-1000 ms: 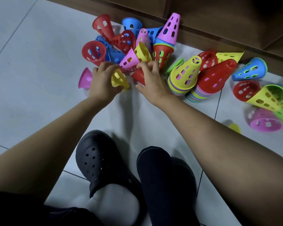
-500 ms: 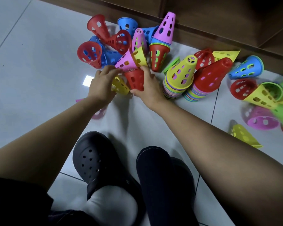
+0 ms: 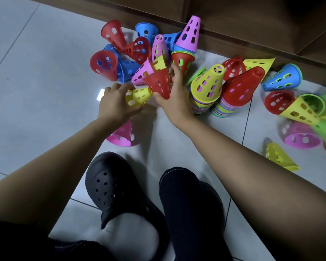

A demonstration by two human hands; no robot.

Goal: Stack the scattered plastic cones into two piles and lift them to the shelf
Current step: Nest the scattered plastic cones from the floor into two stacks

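Observation:
My left hand [image 3: 114,103] grips a small yellow cone [image 3: 138,96] lying on its side. Just to its right, my right hand [image 3: 174,98] holds a red cone [image 3: 159,82] lifted off the tiled floor. Two stacked piles stand right of that hand: one topped by a yellow cone [image 3: 208,85], one topped by a red cone [image 3: 243,87]. Behind my hands lies a heap of loose red, blue and pink cones [image 3: 139,51], with a short pile topped by a pink cone [image 3: 189,33].
A pink cone [image 3: 123,135] lies under my left forearm. More loose cones [image 3: 301,108] are scattered at the right, with a yellow cone [image 3: 279,157] nearer me. A dark wooden shelf base [image 3: 233,36] runs along the back. My two dark shoes [image 3: 119,187] stand below.
My right hand has raised the red cone off the floor. My left hand has drawn the yellow cone nearer. The pink cone slid from the left to beneath my left forearm.

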